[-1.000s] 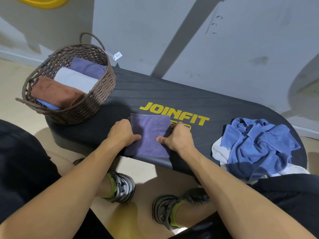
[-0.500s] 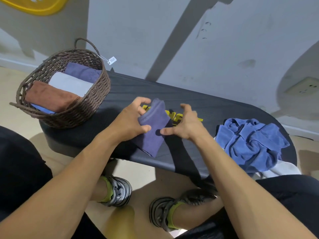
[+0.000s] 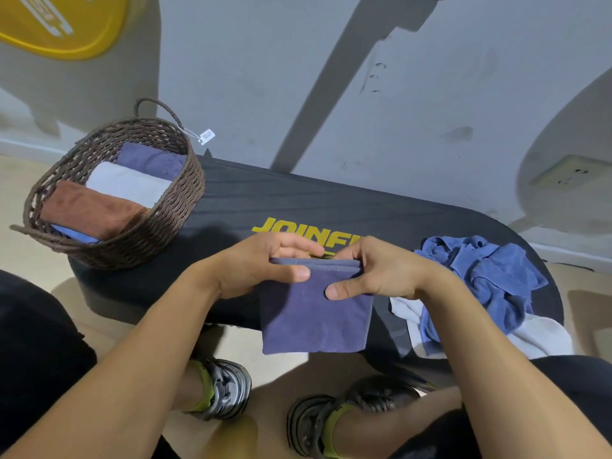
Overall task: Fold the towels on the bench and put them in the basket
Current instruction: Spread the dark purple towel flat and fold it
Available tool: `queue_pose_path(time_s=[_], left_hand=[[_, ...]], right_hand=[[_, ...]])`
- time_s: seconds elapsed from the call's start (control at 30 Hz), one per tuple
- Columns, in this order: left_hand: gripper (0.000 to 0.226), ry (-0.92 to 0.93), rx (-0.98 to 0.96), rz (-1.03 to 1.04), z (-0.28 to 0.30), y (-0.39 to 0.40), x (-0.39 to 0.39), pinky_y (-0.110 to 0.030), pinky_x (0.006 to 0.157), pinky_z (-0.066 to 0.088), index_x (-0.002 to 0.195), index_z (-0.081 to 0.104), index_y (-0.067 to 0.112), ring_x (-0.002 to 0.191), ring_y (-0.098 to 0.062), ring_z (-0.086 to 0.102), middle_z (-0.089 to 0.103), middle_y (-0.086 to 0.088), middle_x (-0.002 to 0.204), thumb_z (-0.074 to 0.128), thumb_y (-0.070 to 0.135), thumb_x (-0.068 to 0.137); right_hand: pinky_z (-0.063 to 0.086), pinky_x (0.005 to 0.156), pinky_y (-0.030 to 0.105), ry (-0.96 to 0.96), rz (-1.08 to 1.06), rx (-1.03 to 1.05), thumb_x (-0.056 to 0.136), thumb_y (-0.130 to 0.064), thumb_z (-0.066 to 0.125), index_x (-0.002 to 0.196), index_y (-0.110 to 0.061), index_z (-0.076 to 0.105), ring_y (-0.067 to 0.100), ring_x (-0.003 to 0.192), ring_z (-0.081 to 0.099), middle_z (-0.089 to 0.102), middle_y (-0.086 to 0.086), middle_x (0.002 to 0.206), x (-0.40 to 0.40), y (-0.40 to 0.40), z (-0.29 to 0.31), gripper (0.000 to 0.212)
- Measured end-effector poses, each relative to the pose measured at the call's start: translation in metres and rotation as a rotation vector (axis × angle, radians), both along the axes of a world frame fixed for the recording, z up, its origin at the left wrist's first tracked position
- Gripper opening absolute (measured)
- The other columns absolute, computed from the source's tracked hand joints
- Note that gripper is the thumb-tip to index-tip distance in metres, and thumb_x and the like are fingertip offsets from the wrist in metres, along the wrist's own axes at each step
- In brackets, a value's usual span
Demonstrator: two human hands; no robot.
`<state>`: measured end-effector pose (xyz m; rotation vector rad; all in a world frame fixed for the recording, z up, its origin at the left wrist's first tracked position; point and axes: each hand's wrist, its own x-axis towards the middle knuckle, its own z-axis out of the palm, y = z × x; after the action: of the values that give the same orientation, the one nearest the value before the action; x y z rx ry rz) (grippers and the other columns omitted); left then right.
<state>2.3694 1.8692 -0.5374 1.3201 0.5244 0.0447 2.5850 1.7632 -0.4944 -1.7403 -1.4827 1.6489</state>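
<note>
The folded purple towel point(image 3: 314, 313) hangs in the air in front of the bench point(image 3: 298, 200), its upper folded edge level and its lower edge hanging free below the bench's near edge. The left hand point(image 3: 261, 270) pinches the upper left corner, thumb in front and fingers behind. The right hand point(image 3: 374, 270) pinches the upper right corner in the same way.

Handling: the towel appears light, soft and limp. It holds no shape of its own, so the layers will likely slip apart unless gripped together. Take hold along the folded top edge, at both corners, with all layers captured in each pinch.

The wicker basket point(image 3: 178, 207) stands on the left end of the bench. It contains folded towels: a brown towel point(image 3: 89, 210), a white one point(image 3: 129, 183) and a purple one point(image 3: 149, 159). On the right end lies a crumpled blue towel point(image 3: 480, 276) over a white towel point(image 3: 536, 336), both unfolded.
</note>
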Motion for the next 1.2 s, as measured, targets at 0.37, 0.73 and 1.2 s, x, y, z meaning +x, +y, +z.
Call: queue_pose_path(time_s=[0.37, 0.73, 1.2], left_hand=[[0.025, 0.14, -0.151, 0.456, -0.048, -0.017, 0.018, -0.027, 0.078, 0.047, 0.111, 0.063, 0.008, 0.095, -0.016, 0.063, 0.067, 0.002, 0.107, 0.061, 0.029, 0.096], [0.051, 0.346, -0.172, 0.501, -0.073, -0.03, 0.017, -0.039, 0.077, 0.06, 0.124, 0.05, 0.026, 0.094, -0.022, 0.073, 0.073, -0.008, 0.109, 0.077, 0.012, 0.084], [0.043, 0.103, 0.851, 0.473, -0.065, -0.053, 0.031, -0.026, 0.087, 0.046, 0.09, 0.07, 0.009, 0.097, -0.018, 0.058, 0.064, -0.006, 0.1, 0.052, -0.021, 0.067]], right_hand=[[0.061, 0.062, 0.038, 0.061, -0.409, -0.272, 0.103, -0.031, 0.051, 0.104, 0.001, 0.066, 0.025, 0.073, 0.066, 0.067, 0.012, 0.086, 0.024, -0.002, -0.028, 0.035], [0.04, 0.053, 0.024, -0.08, -0.91, -0.116, 0.099, -0.016, 0.057, 0.094, -0.015, 0.068, 0.017, 0.07, 0.052, 0.063, 0.007, 0.088, 0.019, -0.004, -0.103, 0.012], [0.048, 0.056, 0.021, -0.113, -0.51, 0.141, 0.082, -0.013, 0.074, 0.084, -0.015, 0.07, 0.004, 0.053, 0.056, 0.068, -0.009, 0.066, 0.01, 0.012, -0.063, 0.006]])
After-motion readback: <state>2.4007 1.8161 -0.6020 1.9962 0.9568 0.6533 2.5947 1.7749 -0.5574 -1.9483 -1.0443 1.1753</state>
